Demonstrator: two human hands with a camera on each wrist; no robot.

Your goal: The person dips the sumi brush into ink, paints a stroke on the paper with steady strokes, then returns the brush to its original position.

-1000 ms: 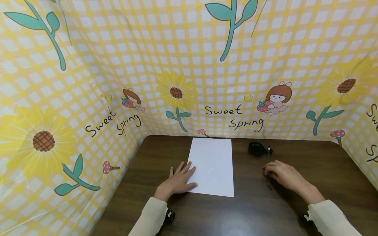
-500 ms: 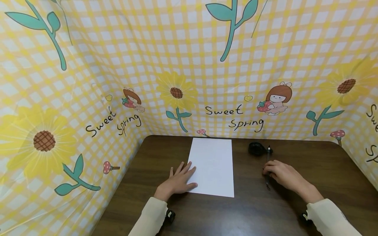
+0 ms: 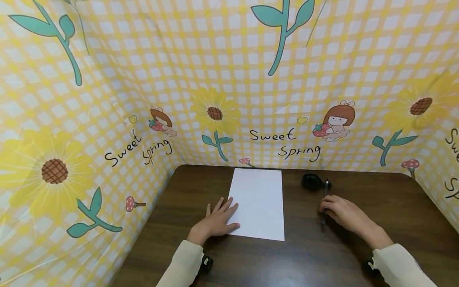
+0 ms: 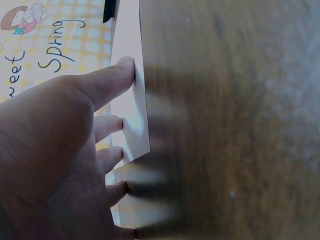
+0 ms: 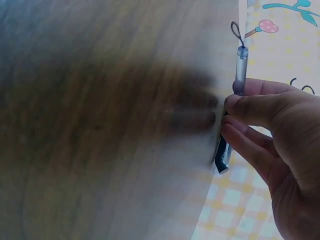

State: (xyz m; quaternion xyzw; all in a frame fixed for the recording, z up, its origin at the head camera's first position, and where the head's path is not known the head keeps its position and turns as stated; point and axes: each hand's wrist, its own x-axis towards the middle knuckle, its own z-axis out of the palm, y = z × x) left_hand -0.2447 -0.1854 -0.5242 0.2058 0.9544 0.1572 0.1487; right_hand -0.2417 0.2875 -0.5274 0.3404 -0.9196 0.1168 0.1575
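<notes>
Here, we are reading "Sweet Spring" on cloth (image 3: 265, 99) mid-frame, our spread left hand (image 3: 216, 221) resting on lower-centre paper (image 3: 259, 204), our right hand (image 3: 342, 212) pinching a lower-right pen-like stick (image 5: 241, 69).

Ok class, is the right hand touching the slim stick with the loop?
Touching. The right wrist view shows it: the right hand pinches the slim stick between thumb and fingers.

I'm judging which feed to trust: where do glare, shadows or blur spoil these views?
Head view: pale glare on the near part of the table, below the white paper. Left wrist view: table grain soft, dark streaks beside the left hand, shadow or reflection unclear. Right wrist view: blurred table with a dark, soft-edged patch beside the right hand; the pen-like stick looks sharper.
</notes>
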